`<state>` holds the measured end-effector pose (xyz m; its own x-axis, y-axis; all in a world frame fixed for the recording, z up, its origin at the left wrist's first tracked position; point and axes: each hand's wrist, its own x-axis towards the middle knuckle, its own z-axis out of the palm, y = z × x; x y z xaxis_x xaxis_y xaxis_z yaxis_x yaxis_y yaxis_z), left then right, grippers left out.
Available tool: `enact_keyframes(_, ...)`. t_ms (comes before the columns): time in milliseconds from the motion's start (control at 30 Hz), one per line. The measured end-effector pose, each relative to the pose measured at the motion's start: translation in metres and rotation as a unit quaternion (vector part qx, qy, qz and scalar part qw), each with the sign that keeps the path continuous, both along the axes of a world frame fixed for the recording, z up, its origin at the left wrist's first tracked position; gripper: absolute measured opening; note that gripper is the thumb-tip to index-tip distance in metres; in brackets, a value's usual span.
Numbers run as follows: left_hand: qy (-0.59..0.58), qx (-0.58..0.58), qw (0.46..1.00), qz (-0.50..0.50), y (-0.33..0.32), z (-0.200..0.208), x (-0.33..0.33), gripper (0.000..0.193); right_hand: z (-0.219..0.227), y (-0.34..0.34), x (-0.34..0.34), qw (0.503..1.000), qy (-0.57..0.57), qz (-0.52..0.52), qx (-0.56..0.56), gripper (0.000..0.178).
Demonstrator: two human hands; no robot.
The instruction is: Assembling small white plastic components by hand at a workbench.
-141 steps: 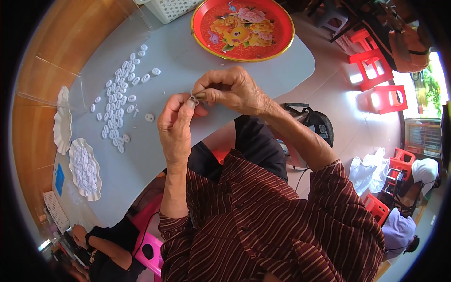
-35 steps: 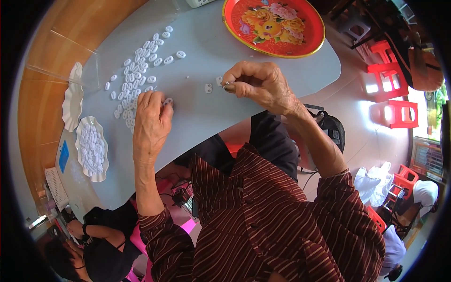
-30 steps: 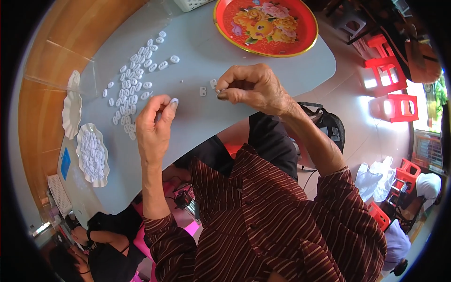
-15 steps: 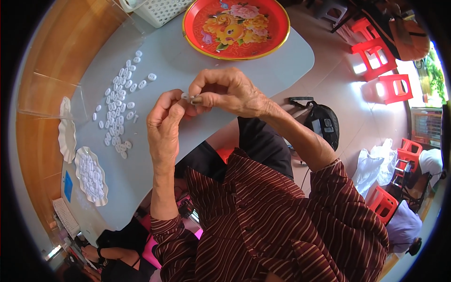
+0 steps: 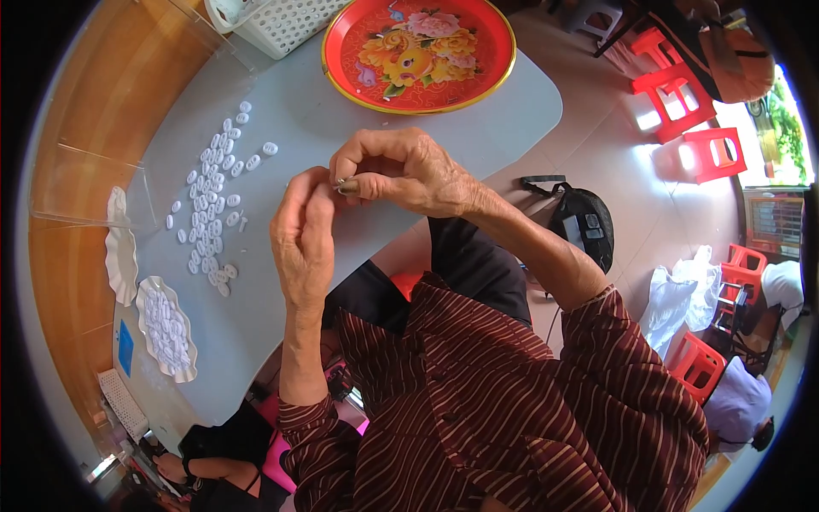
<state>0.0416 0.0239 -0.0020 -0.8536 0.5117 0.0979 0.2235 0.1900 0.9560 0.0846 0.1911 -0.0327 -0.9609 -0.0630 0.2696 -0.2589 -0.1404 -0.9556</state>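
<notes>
My left hand (image 5: 303,243) and my right hand (image 5: 420,175) meet over the near edge of the grey table, fingertips against fingertips. Both hands are closed in a pinch. A tiny pale bit (image 5: 339,184) shows at my right thumb tip, but the fingers cover most of it and its kind cannot be made out. Whatever my left fingers grip is hidden. Left of my hands lie many small white oval plastic pieces (image 5: 211,205), loosely scattered. A scalloped white dish (image 5: 191,358) holds a heap of similar white parts.
Beyond my hands sits a round red floral tray (image 5: 334,68) with a gold rim. A white perforated basket (image 5: 286,30) stands beside it. Another scalloped dish (image 5: 119,247) is near the clear plastic panel (image 5: 94,183). A co-worker's arm (image 5: 223,472) shows at lower left; a black backpack (image 5: 587,226) rests on the floor.
My fingertips have drawn closer together, and the white piece that showed between them is now mostly covered. My right hand has shifted slightly left. The view has moved a little.
</notes>
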Motion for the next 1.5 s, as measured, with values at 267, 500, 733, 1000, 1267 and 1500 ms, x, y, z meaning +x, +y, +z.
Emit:
enact_keyframes(267,-0.037,0.046,0.998,-0.011,-0.011,-0.001,0.001,0.028,0.016,-0.008,-0.001,0.995,-0.077,0.014,-0.062,0.012)
enact_keyframes(500,-0.077,0.086,0.993,0.03,0.004,-0.008,-0.007,0.022,0.007,0.0,0.005,0.998,-0.051,-0.033,-0.022,0.012)
enact_keyframes(733,-0.113,0.043,0.991,-0.049,-0.011,0.0,-0.008,0.024,0.012,-0.01,-0.001,0.998,-0.033,-0.012,-0.061,0.009)
enact_keyframes(1000,-0.123,0.0,0.991,-0.057,-0.011,0.0,-0.009,0.025,0.005,-0.006,0.002,0.997,-0.027,-0.058,-0.043,0.012)
enact_keyframes(1267,-0.163,0.136,0.976,0.045,-0.003,0.005,-0.007,0.024,0.009,-0.007,0.003,0.998,-0.032,-0.06,-0.005,0.014)
enact_keyframes(1500,-0.145,0.13,0.98,0.037,0.0,0.003,-0.003,0.024,0.008,-0.008,0.002,0.997,-0.027,-0.067,-0.014,0.016)
